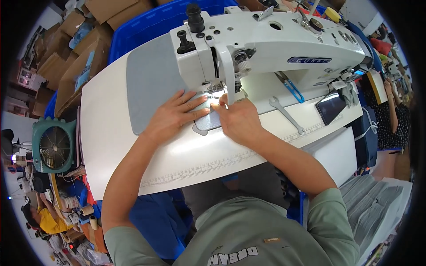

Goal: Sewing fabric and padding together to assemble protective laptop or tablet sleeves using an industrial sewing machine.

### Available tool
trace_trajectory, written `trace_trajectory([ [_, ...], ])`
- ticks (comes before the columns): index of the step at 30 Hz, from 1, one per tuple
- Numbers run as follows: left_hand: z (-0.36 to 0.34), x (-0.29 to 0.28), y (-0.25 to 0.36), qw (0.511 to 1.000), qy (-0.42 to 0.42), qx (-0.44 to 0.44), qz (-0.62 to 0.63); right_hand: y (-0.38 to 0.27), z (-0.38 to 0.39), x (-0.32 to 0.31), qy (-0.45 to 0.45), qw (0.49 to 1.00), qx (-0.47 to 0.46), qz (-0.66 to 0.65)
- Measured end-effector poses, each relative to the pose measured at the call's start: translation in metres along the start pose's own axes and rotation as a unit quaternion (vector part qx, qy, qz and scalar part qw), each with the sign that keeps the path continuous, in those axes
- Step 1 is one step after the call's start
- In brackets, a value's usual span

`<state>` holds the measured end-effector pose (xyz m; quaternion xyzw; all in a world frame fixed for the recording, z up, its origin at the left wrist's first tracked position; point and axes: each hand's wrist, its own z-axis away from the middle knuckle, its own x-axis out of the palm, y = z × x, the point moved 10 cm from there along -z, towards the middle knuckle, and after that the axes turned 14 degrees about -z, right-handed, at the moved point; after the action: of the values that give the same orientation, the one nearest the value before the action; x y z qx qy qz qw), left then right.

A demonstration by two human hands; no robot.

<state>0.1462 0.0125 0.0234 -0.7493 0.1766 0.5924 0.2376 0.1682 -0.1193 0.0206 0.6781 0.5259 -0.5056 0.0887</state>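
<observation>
A white sewing machine [275,40] stands on the worktable, its lit needle area [216,92] near the middle. My left hand [177,114] lies on a grey-blue sheet [151,80], fingers spread and flat, their tips just left of the presser foot. My right hand [239,119] is at the foot's right side, thumb and fingers bent together at the needle; what they hold is too small to make out. A silver open-end wrench [286,115], blue-handled scissors [290,88] and a dark phone [330,106] lie to the right on the white tabletop [102,142].
Cardboard boxes [60,57] and a blue crate [122,35] are beyond the table. A green fan [53,144] stands at the left. Other workers, one in yellow [51,221], one in dark dotted clothing [386,124], are at both sides. Stacked grey sheets [368,213] sit at lower right.
</observation>
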Motion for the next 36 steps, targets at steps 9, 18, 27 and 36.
trace_trajectory([
  [9,0.0,-0.004,-0.004,0.999,0.02,-0.026,0.014,-0.009,0.001,-0.005,0.013,1.0,-0.021,-0.002],
  [18,-0.002,-0.006,0.002,0.999,0.027,-0.04,-0.005,-0.003,0.002,-0.001,-0.002,1.0,0.005,0.016],
  [27,-0.002,-0.003,0.007,0.997,0.017,-0.056,-0.043,-0.005,0.001,-0.001,-0.007,1.0,0.007,0.028],
  [36,0.002,0.005,0.026,0.992,-0.012,-0.077,-0.1,-0.006,0.001,-0.004,0.025,0.998,-0.022,0.044],
])
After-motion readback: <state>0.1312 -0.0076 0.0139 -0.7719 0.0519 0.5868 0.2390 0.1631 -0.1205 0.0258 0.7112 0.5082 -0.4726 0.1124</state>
